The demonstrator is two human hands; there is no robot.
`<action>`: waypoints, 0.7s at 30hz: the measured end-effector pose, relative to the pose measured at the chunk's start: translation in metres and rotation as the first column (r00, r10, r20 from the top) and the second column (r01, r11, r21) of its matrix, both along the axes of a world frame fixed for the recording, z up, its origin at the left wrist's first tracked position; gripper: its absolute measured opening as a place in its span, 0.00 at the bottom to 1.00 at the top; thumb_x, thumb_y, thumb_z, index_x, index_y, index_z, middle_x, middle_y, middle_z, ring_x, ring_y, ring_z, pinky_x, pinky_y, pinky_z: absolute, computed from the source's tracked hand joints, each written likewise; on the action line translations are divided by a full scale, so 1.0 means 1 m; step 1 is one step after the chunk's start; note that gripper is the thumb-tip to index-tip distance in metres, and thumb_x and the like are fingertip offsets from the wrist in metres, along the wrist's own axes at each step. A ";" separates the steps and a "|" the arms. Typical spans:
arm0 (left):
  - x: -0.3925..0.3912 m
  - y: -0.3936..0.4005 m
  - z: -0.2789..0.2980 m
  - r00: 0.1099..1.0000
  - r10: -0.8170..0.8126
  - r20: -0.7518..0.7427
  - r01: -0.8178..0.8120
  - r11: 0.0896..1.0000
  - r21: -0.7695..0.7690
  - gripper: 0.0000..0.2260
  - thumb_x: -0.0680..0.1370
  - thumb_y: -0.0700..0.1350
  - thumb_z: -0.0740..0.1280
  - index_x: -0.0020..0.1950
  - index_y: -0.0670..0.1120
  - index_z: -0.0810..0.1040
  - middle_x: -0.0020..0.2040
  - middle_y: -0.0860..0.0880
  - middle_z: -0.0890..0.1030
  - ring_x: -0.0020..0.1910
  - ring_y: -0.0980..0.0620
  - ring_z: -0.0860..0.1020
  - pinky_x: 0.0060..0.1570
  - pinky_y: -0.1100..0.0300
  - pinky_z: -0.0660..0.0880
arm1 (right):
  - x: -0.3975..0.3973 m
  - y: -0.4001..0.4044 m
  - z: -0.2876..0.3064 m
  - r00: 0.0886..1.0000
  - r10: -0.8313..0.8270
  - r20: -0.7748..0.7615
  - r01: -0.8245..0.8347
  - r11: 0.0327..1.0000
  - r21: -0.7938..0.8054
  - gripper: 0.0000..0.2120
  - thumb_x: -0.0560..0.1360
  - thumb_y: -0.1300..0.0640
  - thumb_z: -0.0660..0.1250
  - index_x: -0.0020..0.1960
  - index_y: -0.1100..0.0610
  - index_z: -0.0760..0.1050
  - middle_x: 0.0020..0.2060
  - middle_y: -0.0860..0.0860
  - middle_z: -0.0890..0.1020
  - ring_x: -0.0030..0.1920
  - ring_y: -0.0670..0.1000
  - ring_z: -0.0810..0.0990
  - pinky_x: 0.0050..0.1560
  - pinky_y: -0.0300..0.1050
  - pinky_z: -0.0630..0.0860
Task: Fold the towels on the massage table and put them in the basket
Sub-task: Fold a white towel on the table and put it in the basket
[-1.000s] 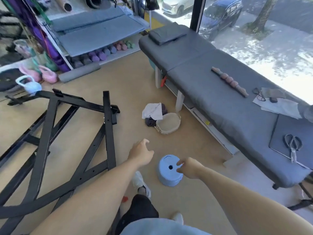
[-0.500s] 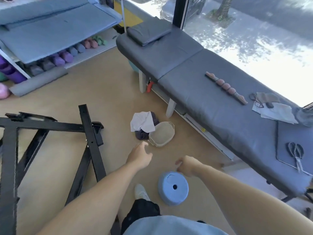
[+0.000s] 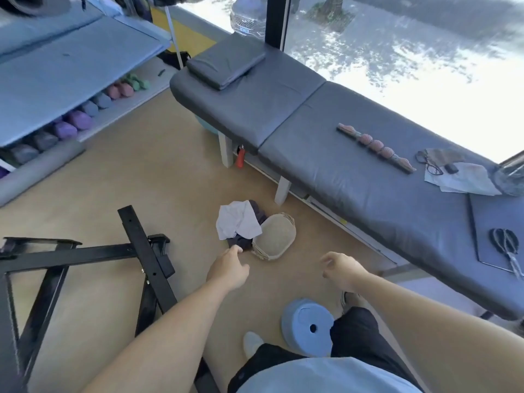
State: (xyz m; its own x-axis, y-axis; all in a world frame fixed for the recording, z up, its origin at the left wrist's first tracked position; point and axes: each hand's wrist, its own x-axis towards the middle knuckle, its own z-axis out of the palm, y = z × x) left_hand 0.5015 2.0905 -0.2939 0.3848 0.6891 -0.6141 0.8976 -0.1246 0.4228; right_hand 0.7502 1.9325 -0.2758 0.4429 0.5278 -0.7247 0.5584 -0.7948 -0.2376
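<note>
While two towels (image 3: 238,222) lie heaped, one basket (image 3: 275,236) adjoins.

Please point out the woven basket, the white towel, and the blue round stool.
Beige woven basket (image 3: 274,239): head view, on its bare inner bottom.
Crumpled white towel (image 3: 237,222): head view, on its middle folds.
Blue round plastic stool (image 3: 309,321): head view, on its top face.
</note>
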 end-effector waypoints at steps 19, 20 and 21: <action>0.176 0.111 -0.065 0.923 0.385 0.017 -0.382 0.920 -0.087 0.15 0.78 0.48 0.67 0.64 0.52 0.74 0.63 0.53 0.78 0.52 0.48 0.79 0.45 0.59 0.70 | 0.160 0.190 -0.100 0.961 0.250 -0.120 -0.249 0.968 0.022 0.24 0.77 0.54 0.65 0.72 0.49 0.68 0.68 0.51 0.74 0.66 0.53 0.75 0.65 0.47 0.73; 0.185 0.118 -0.076 0.912 0.409 0.024 -0.406 0.909 -0.092 0.16 0.78 0.48 0.67 0.65 0.52 0.74 0.65 0.54 0.77 0.54 0.49 0.78 0.46 0.60 0.69 | 0.166 0.206 -0.110 0.956 0.261 -0.135 -0.259 0.965 0.028 0.24 0.77 0.54 0.64 0.72 0.49 0.68 0.67 0.51 0.75 0.65 0.53 0.75 0.64 0.48 0.74; 0.193 0.125 -0.089 0.902 0.431 0.032 -0.426 0.899 -0.101 0.16 0.78 0.48 0.67 0.67 0.53 0.73 0.67 0.55 0.76 0.54 0.51 0.77 0.47 0.60 0.69 | 0.171 0.221 -0.122 0.952 0.267 -0.148 -0.265 0.964 0.031 0.24 0.77 0.55 0.64 0.72 0.49 0.68 0.67 0.51 0.75 0.65 0.54 0.76 0.63 0.49 0.75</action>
